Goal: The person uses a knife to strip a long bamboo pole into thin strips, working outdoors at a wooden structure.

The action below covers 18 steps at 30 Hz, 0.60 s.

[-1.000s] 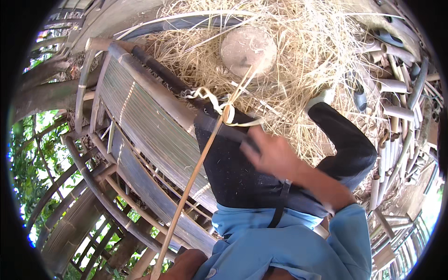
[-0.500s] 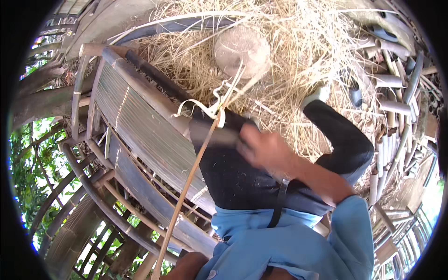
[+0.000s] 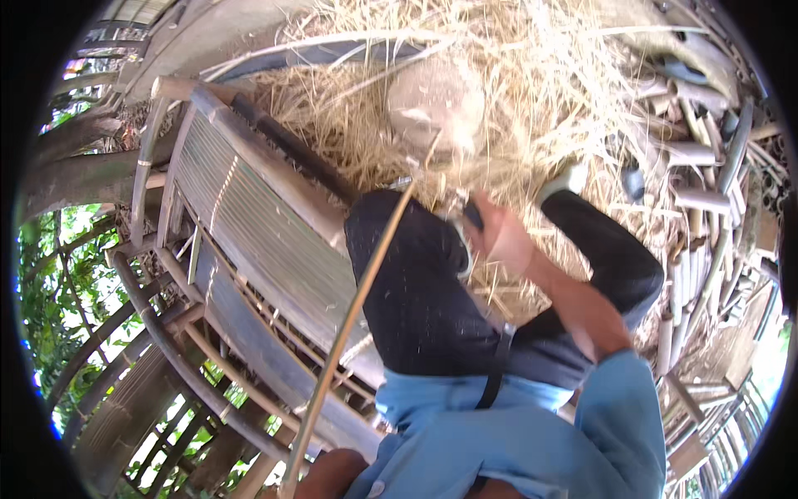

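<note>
- Right hand (image 3: 504,237): closed round blurred dark-handled tool (image 3: 474,214); forearm (image 3: 582,312) angled up-left from blue cloth sleeve (image 3: 619,403).
- Slim tan wooden rod (image 3: 363,291): slants across black-trousered left leg (image 3: 420,308).
- Left arm (image 3: 331,472): bottom edge; left hand's grip, cannot tell.

long strip (image 3: 357,303): smooth, woody | round block (image 3: 434,98): rough, matt | bench (image 3: 266,218): smooth bamboo | trousers (image 3: 411,291): matt cloth | shirt (image 3: 507,441): matt cloth

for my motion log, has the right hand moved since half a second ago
Yes: the right hand moved closer to the round block, slightly rightward.
</note>
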{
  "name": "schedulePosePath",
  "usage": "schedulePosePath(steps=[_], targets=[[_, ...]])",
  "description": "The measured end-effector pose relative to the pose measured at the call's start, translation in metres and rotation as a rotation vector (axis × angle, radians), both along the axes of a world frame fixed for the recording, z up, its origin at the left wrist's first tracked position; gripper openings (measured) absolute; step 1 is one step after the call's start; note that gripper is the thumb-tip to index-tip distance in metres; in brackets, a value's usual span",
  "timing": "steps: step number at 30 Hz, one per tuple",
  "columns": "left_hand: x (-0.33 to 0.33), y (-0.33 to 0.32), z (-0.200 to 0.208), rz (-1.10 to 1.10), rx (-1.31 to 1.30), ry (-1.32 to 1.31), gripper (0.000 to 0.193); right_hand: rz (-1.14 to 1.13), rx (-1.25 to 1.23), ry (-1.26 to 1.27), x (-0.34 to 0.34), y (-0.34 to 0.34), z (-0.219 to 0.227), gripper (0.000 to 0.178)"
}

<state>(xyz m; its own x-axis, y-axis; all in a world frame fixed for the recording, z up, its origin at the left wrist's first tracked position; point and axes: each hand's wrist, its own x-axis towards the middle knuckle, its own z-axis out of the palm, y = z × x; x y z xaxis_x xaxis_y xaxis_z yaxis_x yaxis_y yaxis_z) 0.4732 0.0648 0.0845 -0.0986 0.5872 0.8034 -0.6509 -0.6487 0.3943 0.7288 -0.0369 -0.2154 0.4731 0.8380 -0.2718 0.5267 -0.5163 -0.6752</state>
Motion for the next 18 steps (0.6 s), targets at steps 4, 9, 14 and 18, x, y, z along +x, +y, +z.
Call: schedulePosePath(steps=[4, 9, 14, 18], targets=[[-0.003, 0.001, -0.004, -0.022, 0.015, -0.037, 0.038, 0.194, 0.327, -0.029, -0.053, -0.01, 0.122, 0.034], [-0.003, 0.001, -0.008, -0.05, 0.037, -0.075, 0.038, 0.092, 0.337, -0.15, -0.053, -0.006, 0.086, 0.035], [-0.009, 0.012, 0.0, -0.243, 0.243, -0.409, 0.037, 0.085, 0.167, 0.037, -0.046, -0.004, 0.082, 0.029], [-0.004, 0.014, 0.006, -0.207, 0.2, -0.431, 0.033, 0.15, 0.254, -0.202, -0.003, 0.016, 0.031, 0.016]])
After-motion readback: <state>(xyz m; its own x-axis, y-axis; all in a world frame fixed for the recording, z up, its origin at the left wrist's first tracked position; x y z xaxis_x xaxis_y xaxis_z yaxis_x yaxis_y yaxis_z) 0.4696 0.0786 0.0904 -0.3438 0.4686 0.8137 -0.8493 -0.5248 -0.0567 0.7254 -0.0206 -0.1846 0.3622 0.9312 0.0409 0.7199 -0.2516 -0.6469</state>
